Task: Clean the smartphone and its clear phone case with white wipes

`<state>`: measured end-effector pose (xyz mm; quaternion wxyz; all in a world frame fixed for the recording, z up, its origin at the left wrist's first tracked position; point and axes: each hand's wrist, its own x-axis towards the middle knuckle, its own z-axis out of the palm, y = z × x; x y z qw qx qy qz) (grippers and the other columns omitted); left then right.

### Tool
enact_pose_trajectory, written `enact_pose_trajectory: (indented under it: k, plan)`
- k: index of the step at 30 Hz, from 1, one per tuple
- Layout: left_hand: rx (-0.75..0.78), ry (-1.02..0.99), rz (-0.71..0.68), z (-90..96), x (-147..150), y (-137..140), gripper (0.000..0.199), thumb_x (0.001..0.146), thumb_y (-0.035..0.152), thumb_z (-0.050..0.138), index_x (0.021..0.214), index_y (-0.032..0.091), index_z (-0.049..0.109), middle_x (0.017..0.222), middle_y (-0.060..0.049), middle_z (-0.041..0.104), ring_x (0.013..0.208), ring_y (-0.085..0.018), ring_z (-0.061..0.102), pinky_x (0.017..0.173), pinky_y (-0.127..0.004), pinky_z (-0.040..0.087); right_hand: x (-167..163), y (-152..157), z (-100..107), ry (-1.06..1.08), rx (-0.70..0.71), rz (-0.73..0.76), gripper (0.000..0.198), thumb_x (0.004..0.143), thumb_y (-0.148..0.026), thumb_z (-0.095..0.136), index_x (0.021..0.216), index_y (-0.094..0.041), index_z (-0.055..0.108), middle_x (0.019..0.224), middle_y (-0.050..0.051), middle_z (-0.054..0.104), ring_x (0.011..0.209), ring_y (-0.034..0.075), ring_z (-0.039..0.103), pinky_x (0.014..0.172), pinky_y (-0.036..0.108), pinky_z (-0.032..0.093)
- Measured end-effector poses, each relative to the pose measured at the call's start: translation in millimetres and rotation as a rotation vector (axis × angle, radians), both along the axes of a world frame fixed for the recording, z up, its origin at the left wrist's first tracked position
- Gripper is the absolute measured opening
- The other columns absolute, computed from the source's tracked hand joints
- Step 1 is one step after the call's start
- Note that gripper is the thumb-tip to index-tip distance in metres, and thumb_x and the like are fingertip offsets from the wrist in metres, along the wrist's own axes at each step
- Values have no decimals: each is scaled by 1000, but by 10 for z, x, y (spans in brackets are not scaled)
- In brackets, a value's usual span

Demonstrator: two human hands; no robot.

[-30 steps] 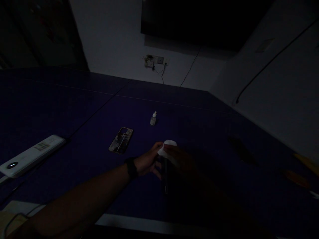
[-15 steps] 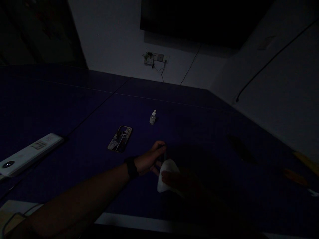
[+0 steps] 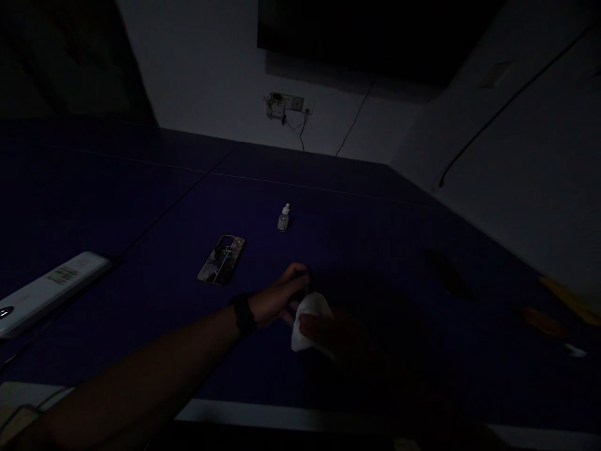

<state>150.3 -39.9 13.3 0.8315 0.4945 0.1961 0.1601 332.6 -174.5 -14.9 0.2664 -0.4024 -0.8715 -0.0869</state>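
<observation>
In right hand (image 3: 342,332) (barely lit): white cloth (image 3: 313,304), just beside left hand (image 3: 278,299).

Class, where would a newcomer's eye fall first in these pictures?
Probably on the white wipe in the right hand, pale against the dimness, just below the centre. Next come the long white device at the picture's left edge and the small pale-capped bottle standing upright farther back.

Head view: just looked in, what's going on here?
Someone's left grip holds a slim object, mostly hidden and too dim to identify. Their right grip holds a soft white wipe close to it; whether they touch is unclear. Farther off, a small pale bottle with a white dropper top stands upright on the deep-blue tabletop; a patterned rectangular phone case lies flat, to the left.
</observation>
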Motion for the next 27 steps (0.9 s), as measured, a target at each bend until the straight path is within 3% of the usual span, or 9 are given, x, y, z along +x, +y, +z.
enact_pose_trajectory:
  k: [3, 6, 11, 15, 19, 23, 27]
  plan:
    - [-13, 9, -11, 6, 1, -8, 49, 91, 60, 61, 121, 29, 38, 97, -3, 63, 60, -11, 62, 49, -20, 52, -97, -246, -150, -4, -31, -9, 49, 101, -17, 49, 147, -35, 49, 121, 0, 74, 104, 17, 72, 87, 27, 60]
    - [-1, 23, -7, 20, 2, -18, 49, 91, 59, 60, 122, 29, 38, 99, -5, 65, 62, -12, 63, 51, -22, 54, -112, -299, -163, -22, -24, 14, 48, 101, -18, 50, 146, -36, 50, 120, -1, 74, 104, 15, 72, 86, 25, 60]
    - [23, 22, 12, 23, 9, -13, 49, 88, 59, 64, 119, 29, 41, 93, -1, 60, 62, -12, 62, 47, -18, 51, -4, 7, 118, -30, 8, 28, 47, 103, -13, 40, 148, -24, 46, 130, 6, 70, 117, 17, 67, 99, 33, 54]
    - [26, 18, 20, 11, 13, 2, 49, 87, 59, 65, 117, 29, 42, 92, 1, 57, 64, -13, 62, 46, -19, 51, -3, 150, 305, -44, 56, -5, 39, 107, -17, 35, 141, -19, 52, 128, 10, 71, 121, 16, 64, 98, 31, 53]
    - [19, 23, 21, 7, 13, -3, 48, 89, 60, 62, 118, 29, 40, 92, -1, 61, 61, -12, 62, 45, -18, 50, -139, -73, 200, -73, 2, 49, 29, 105, -24, 47, 130, -27, 60, 126, 5, 69, 113, 17, 65, 97, 35, 53]
    - [8, 12, 4, 23, 8, -22, 46, 90, 61, 59, 116, 29, 38, 95, -3, 64, 60, -15, 66, 45, -24, 55, -261, -316, 50, -71, -13, 80, 29, 99, -35, 61, 124, -22, 62, 130, 10, 61, 107, 23, 64, 90, 43, 56]
    - [15, -2, -5, 15, 6, -24, 46, 89, 62, 58, 116, 30, 39, 95, -2, 64, 60, -15, 66, 46, -25, 56, -197, -279, 78, -62, -11, 71, 28, 99, -35, 60, 125, -23, 62, 131, 9, 61, 108, 23, 63, 91, 42, 56]
